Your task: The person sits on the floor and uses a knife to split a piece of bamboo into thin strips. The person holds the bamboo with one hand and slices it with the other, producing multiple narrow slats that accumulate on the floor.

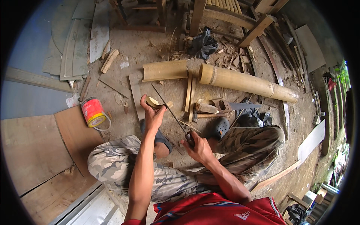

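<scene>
My right hand (198, 150) is closed around the dark handle of a long knife (175, 119). Its thin blade slants up and to the left, the tip beyond my left hand. My left hand (153, 117) grips a short piece of split bamboo (152, 101), partly hidden by the fingers, close beside the blade. Past my hands lies a split half of bamboo (165, 70), hollow side showing. Narrow bamboo strips (190, 92) lie to its right, and a thick bamboo pole (243, 82) stretches away to the right.
A handsaw (234, 106) and a wooden-handled tool (207, 108) lie beyond my right foot. Black plastic bags (204, 43) sit on the littered ground. At left, a red and yellow can (93, 112) stands near wooden boards (77, 131). Wooden furniture frames (225, 17) stand at the back.
</scene>
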`<state>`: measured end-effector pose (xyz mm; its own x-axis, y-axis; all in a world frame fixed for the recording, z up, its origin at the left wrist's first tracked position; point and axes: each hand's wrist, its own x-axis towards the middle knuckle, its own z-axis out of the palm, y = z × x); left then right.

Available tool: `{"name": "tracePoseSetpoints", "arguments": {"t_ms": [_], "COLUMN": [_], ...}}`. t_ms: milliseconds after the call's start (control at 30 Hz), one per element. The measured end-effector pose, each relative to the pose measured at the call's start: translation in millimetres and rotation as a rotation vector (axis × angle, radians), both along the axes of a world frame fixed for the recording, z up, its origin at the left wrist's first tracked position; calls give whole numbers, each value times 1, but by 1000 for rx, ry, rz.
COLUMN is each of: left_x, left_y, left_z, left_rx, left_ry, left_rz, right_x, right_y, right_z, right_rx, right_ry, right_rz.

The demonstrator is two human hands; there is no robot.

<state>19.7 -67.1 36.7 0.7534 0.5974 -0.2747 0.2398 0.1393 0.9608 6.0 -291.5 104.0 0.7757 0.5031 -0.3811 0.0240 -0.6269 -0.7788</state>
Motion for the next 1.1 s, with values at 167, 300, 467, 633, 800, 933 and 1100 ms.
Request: {"name": "tracePoseSetpoints", "arguments": {"t_ms": [167, 300, 467, 633, 800, 933, 1100], "left_x": [-1, -2, -1, 1, 1, 2, 2], "left_y": [-1, 0, 0, -2, -2, -3, -3], "left_z": [4, -1, 0, 6, 8, 9, 11], "left_rx": [-26, -29, -36, -57, -64, -45, -29], "left_ry": [13, -15, -2, 12, 16, 13, 26], "left_rz": [-9, -6, 5, 11, 29, 18, 15], "right_x": [4, 5, 5, 7, 7, 8, 9], "right_y": [9, 13, 14, 13, 14, 13, 14], "right_z": [0, -6, -8, -11, -12, -13, -11], "right_rx": [15, 11, 30, 15, 35, 34, 35], "right_ry": [13, -11, -39, -105, -130, -106, -103], "right_rz": [-9, 2, -11, 7, -6, -11, -15]}}
